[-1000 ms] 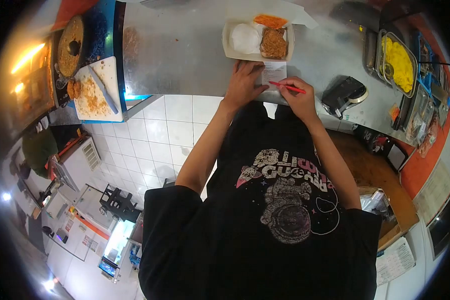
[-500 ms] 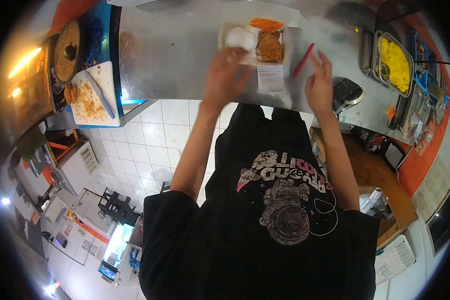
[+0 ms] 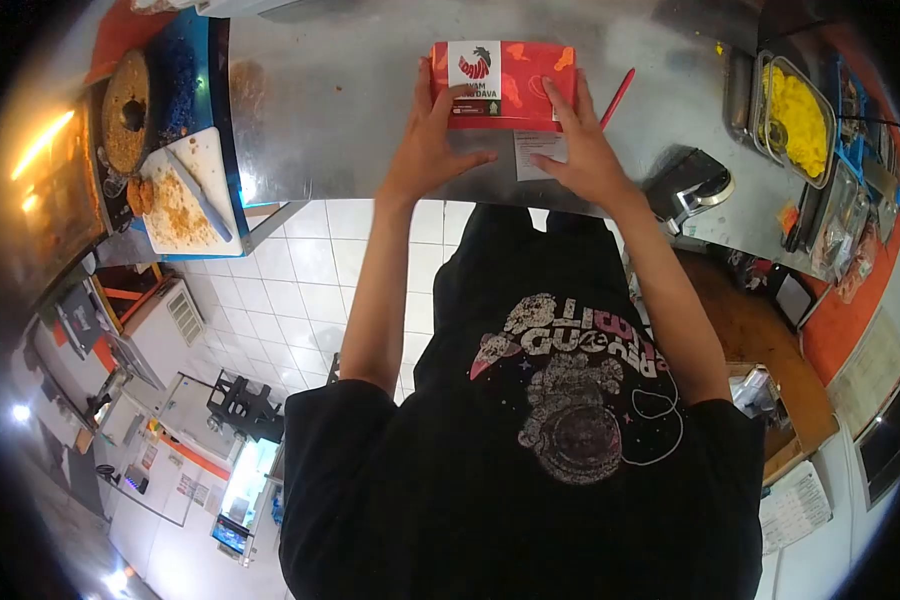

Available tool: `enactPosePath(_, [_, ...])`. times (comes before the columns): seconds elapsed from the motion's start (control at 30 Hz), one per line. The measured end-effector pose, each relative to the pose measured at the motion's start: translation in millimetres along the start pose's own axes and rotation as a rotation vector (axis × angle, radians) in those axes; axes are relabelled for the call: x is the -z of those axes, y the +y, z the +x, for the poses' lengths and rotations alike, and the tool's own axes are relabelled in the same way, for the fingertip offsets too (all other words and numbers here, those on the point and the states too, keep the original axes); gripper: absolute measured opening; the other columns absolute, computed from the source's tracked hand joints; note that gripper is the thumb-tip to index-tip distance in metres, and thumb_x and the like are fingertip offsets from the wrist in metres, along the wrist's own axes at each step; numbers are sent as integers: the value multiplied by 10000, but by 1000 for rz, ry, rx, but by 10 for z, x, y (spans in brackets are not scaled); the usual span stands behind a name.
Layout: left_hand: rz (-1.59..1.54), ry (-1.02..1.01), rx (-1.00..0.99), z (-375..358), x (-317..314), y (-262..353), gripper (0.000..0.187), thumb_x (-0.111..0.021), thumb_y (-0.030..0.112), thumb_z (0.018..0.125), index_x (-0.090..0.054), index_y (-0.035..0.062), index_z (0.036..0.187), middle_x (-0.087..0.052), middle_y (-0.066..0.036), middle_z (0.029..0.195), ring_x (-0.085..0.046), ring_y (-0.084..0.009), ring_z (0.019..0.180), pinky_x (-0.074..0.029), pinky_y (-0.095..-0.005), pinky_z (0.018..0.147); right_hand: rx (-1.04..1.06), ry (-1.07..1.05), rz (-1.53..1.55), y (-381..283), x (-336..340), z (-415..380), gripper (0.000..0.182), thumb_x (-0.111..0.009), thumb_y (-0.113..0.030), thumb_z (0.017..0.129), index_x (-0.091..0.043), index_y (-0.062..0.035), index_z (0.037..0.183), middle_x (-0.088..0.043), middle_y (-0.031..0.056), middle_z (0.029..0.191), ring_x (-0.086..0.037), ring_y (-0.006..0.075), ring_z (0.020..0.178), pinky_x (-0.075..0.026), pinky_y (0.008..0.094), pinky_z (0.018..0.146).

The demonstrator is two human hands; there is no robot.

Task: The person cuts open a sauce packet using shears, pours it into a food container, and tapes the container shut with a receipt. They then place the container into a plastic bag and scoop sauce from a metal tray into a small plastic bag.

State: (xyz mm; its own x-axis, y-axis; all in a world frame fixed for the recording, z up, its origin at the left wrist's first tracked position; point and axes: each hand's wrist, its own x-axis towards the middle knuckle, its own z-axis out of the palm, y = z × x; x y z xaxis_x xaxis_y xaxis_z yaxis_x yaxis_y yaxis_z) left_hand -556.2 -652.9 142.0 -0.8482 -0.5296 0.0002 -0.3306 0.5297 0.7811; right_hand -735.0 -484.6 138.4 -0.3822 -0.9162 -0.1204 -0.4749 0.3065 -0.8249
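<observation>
A red printed cardboard food box (image 3: 515, 85) with a white label lies on the steel counter, its lid down, so the food inside is hidden. My left hand (image 3: 428, 150) grips its left front corner, fingers along the side and top, thumb stretched out in front. At the right front corner, my right hand (image 3: 587, 150) holds the box with its fingers on the lid and edge. My right thumb reaches over a white printed receipt (image 3: 535, 158), partly covered by the box's front edge. A red pen (image 3: 618, 97) lies just right of the box.
To the right are a tape dispenser (image 3: 695, 190) and a metal tray of yellow food (image 3: 798, 130). At left, a knife (image 3: 200, 195) rests on a crumb-covered white cutting board (image 3: 175, 235), near a round stone mortar (image 3: 128, 105). The steel counter (image 3: 320, 120) runs between them.
The box stood open, showing rice, a browned piece and orange garnish; its red lid is now down. Both hands have moved in from apart onto the box.
</observation>
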Motion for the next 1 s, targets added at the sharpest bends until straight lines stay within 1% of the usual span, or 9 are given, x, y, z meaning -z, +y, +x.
enactPosePath(0.1, [-286,8,139,63,-143,-44,734,-860,255,686,-516,135,1324,-235,-270,1525,-403,-420,1344,-431,-465,1038,38,89,141,72,-92,84,768,-773,-147,788,-409,-170,1463,-169,279,1538,-291,432,1407,-309,437,1135])
enactPosePath(0.23, [-215,100,110,190,34,31,548,-736,186,828,-523,125,1329,-373,-234,1447,-490,-368,1253,-425,-441,1026,102,68,53,65,234,261,629,-701,-237,881,-434,-156,1445,-302,259,1467,-357,410,1357,-340,420,1104])
enactPosePath(0.4, [-320,124,355,270,193,181,435,-546,126,966,-503,117,1399,-543,-166,1301,-530,-280,1207,-395,-375,1045,-184,115,255,-186,429,365,500,-542,-375,990,-462,-121,1414,-462,211,1345,-405,320,1325,-307,382,1112])
enactPosePath(0.5, [-640,139,240,243,54,-37,489,-582,118,951,-468,93,1426,-519,-155,1354,-498,-245,1262,-369,-382,1080,-40,148,334,54,170,348,536,-564,-355,983,-425,-105,1436,-420,209,1411,-379,285,1355,-288,378,1128])
enactPosePath(0.63, [-715,103,233,110,-32,-130,538,-626,112,931,-444,68,1436,-454,-157,1455,-424,-239,1352,-315,-381,1131,-15,114,563,20,9,222,611,-584,-329,975,-332,-109,1486,-357,216,1475,-333,299,1393,-277,384,1140])
enactPosePath(0.73, [-557,40,208,74,17,-140,712,-716,149,872,-366,88,1488,-369,-190,1520,-339,-281,1422,-269,-380,1162,-36,83,529,-27,-4,172,747,-622,-344,949,-215,-106,1528,-277,241,1530,-255,340,1445,-232,429,1160])
enactPosePath(0.8, [-193,-49,42,37,93,-95,901,-778,257,817,-254,110,1534,-271,-222,1559,-268,-338,1450,-282,-415,1161,7,95,-51,112,-27,127,858,-650,-392,918,-142,-105,1548,-215,263,1559,-198,371,1468,-188,471,1171])
enactPosePath(0.93, [-111,-152,34,-17,128,-230,1026,-796,367,778,-169,122,1553,-249,-244,1556,-265,-401,1432,-329,-452,1136,108,22,-117,311,31,110,938,-669,-440,888,-99,-117,1559,-149,277,1578,-146,375,1482,-144,509,1175])
enactPosePath(1.0, [23,-196,-50,-5,169,-310,986,-753,400,814,-161,123,1551,-266,-251,1545,-344,-439,1376,-390,-467,1085,112,-78,-6,349,128,128,889,-657,-452,891,-139,-190,1564,-181,278,1567,-221,401,1454,-215,500,1163])
